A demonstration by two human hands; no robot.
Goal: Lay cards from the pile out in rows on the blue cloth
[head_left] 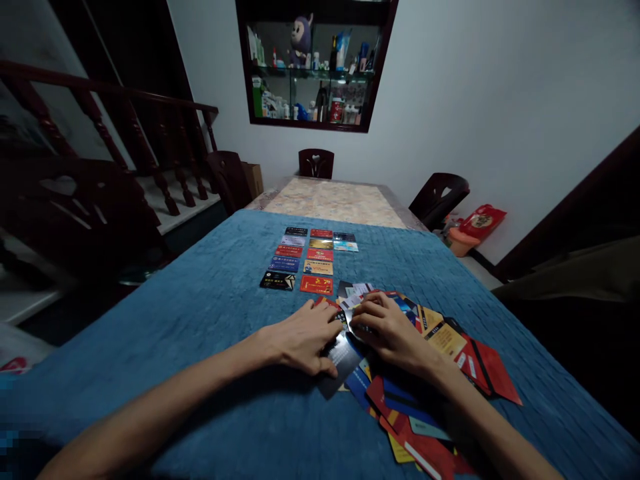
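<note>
My left hand (pixel 311 337) lies over the near left edge of a loose pile of cards (pixel 445 339), thumb spread away from the fingers on a dark grey card (pixel 341 365). Facing it, my right hand (pixel 387 330) rests on the pile with bent, slightly parted fingers, its tips touching a shiny light card (pixel 349 316). The right thumb is hidden. Beyond both hands, several cards lie face up in three columns, among them a black card (pixel 278 281), a red card (pixel 317 285) and a light blue card (pixel 346 246).
A blue cloth (pixel 200 320) covers the near part of the table, with patterned tabletop (pixel 330 200) showing at the far end. Dark wooden chairs (pixel 317 163) stand around it. A stair railing (pixel 135 127) runs at left; a wall cabinet (pixel 310 73) is set in the back wall.
</note>
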